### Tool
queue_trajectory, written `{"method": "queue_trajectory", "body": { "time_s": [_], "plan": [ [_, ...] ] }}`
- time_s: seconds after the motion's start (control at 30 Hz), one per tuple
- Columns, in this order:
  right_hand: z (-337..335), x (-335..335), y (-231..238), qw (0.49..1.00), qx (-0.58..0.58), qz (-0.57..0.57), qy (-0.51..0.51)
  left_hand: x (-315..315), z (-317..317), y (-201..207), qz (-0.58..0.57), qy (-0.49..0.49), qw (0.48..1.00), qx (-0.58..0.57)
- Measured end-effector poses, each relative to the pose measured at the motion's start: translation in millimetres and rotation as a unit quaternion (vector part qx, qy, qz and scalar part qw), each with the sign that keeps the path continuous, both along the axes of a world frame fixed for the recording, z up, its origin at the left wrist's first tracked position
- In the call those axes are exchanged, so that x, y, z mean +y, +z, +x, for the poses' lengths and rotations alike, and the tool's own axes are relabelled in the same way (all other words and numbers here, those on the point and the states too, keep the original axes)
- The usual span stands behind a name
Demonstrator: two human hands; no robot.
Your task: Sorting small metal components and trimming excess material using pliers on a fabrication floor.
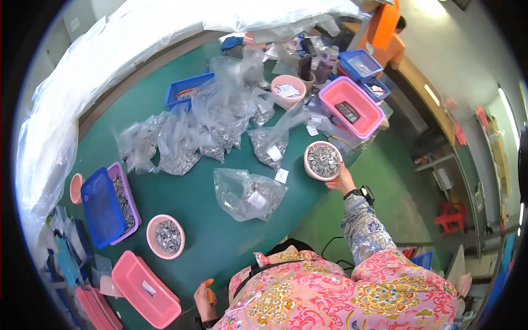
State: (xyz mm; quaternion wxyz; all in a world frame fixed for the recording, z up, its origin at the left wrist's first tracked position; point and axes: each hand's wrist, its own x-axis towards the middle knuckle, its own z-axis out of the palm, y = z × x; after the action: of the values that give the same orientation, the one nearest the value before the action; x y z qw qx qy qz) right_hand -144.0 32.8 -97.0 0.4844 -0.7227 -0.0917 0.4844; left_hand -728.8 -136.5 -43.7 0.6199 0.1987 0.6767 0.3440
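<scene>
My right hand (pixel 343 181) grips the near right rim of a round pink bowl (pixel 307 168) filled with small grey metal parts, at the table's right edge. Down at the front edge, my left hand (pixel 204 302) holds nothing that I can see; its loosely curled fingers are apart, with orange coverings on some fingertips. Between the hands lies a clear plastic bag (pixel 231 201) of small metal parts with a white slip on it. Another pink bowl (pixel 181 245) with metal parts stands left of that bag.
Several filled clear bags (pixel 181 148) crowd the green table (pixel 247 242). At left are a blue basket (pixel 102 212) on a purple tray and an empty pink tray (pixel 146 297). A pink basin (pixel 368 115) stands at the right edge. A person in orange (pixel 393 52) is beyond.
</scene>
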Motion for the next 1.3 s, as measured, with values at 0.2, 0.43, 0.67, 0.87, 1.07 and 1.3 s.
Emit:
{"method": "queue_trajectory", "body": {
  "time_s": [0.2,0.43,0.67,0.87,1.07,1.3],
  "plan": [
    [39,5,-24,0.987,0.043,0.123,0.099,18,75,15,-0.011,0.028,1.0,0.0],
    [69,10,-37,0.989,0.003,0.065,0.136,-1,116,2,-0.017,0.099,0.995,-0.028],
    [88,20,-46,0.976,-0.121,0.069,0.166,-27,114,2,-0.018,0.153,0.988,-0.019],
    [74,7,-40,0.983,-0.123,0.098,0.097,-42,106,9,-0.027,0.166,0.986,0.003],
    [24,-13,63,0.976,-0.101,0.147,0.127,-49,88,-2,-0.017,0.137,0.99,-0.006],
    [-116,-27,195,0.954,-0.1,0.145,0.243,3,56,-21,0.012,0.107,0.987,-0.116]
  ]
}}
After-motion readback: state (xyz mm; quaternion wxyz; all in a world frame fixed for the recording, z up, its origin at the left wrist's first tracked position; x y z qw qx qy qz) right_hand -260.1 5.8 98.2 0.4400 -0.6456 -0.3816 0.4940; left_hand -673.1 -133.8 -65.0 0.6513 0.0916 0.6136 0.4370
